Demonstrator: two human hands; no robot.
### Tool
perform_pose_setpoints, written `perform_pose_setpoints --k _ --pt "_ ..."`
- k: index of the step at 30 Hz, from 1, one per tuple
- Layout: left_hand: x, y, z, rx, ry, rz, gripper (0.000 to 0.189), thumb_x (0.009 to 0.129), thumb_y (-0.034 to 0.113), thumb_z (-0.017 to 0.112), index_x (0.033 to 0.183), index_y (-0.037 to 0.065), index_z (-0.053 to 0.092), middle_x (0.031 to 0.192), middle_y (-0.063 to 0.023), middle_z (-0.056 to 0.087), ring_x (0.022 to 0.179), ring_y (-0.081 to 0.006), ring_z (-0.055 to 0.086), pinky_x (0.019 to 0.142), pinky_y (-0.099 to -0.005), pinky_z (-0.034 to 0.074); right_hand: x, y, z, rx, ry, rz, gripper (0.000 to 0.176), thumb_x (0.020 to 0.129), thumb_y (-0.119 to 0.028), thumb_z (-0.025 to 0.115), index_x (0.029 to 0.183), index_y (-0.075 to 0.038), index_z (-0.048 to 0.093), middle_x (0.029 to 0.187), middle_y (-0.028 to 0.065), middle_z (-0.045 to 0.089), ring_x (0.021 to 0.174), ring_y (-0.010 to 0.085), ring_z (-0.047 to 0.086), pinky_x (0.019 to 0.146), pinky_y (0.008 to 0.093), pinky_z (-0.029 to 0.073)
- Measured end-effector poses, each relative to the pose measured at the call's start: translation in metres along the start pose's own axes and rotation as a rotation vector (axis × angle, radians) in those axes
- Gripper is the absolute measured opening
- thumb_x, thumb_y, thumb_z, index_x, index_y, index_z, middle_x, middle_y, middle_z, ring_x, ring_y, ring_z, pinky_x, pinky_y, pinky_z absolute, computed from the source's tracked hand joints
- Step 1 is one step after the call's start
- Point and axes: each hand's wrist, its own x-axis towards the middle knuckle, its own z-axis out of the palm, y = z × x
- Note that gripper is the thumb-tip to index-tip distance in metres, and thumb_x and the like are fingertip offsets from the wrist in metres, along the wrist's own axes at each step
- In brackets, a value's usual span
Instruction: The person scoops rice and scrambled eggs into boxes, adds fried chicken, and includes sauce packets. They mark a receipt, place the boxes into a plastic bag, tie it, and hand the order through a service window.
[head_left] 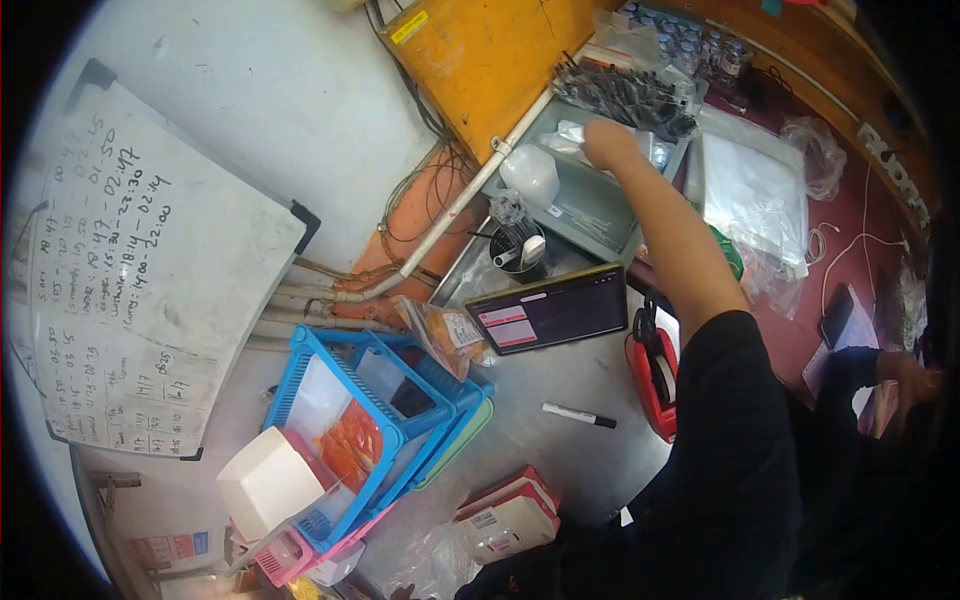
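Observation:
My left hand is stretched far out into a grey tray at the back of the metal table. It rests against a crumpled white and clear plastic packet, and its fingers are hidden from me. A clear bag of dark small parts lies just beyond the hand. A white plastic bottle lies in the tray to the hand's left. My right hand is low at the right edge, in shadow, on a sheet of paper near a dark phone.
A tablet with a lit screen, a black marker and a red tape dispenser lie on the table. Stacked blue baskets, a white box, a pen cup, a whiteboard and clear bags surround them.

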Motion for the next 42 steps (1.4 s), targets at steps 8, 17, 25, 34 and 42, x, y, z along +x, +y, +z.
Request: perform_pose_setpoints --k 8,17,25,34,42 --pt "0.030 -0.108 0.150 0.861 -0.194 0.692 0.021 0.085 0.026 0.065 0.078 0.007 0.069 0.076 -0.0137 0.064 0.105 -0.0342 0.057 0.098 -0.0509 0.040 0.049 0.006 0.052 0.218 -0.016 0.014 0.028 0.078 -0.019 0.065 0.104 -0.008 0.070 0.109 0.0181 0.066 0.102 0.0349 0.063 0.087 0.0410 0.050" --pt "-0.016 -0.016 0.005 0.160 -0.020 0.592 0.047 0.075 0.024 0.071 0.119 0.012 0.061 0.089 -0.0108 0.061 0.099 -0.0343 0.055 0.096 -0.0518 0.039 0.021 0.017 -0.004 0.314 0.373 -0.117 0.016 0.079 -0.022 0.069 0.086 -0.008 0.071 0.087 0.0164 0.068 0.085 0.0337 0.064 0.077 0.0435 0.050" --pt "0.014 -0.143 0.143 -1.138 -0.341 -0.627 0.028 0.080 0.030 0.072 0.081 0.008 0.056 0.082 -0.0119 0.061 0.076 -0.0281 0.058 0.073 -0.0464 0.048 0.032 0.029 -0.050 0.646 0.939 -0.338 0.016 0.086 -0.019 0.060 0.087 -0.003 0.063 0.084 0.0136 0.064 0.075 0.0279 0.062 0.069 0.0373 0.048" --pt "-0.019 -0.096 0.139 -0.943 0.202 -0.001 0.027 0.086 0.031 0.065 0.089 0.006 0.055 0.064 -0.0040 0.044 0.062 -0.0203 0.053 0.062 -0.0383 0.049 -0.004 0.002 -0.098 1.913 0.207 -0.432 0.013 0.090 -0.009 0.052 0.101 -0.011 0.058 0.092 0.0036 0.063 0.079 0.0149 0.063 0.069 0.0302 0.053" --pt "-0.015 -0.062 0.101 -1.393 0.231 -0.553 0.024 0.087 0.024 0.064 0.075 0.006 0.052 0.060 -0.0039 0.042 0.056 -0.0208 0.049 0.061 -0.0396 0.049 0.021 0.003 -0.031 0.252 0.106 -0.176 0.015 0.072 -0.020 0.072 0.076 -0.006 0.071 0.089 0.0175 0.069 0.084 0.0343 0.066 0.077 0.0424 0.051"
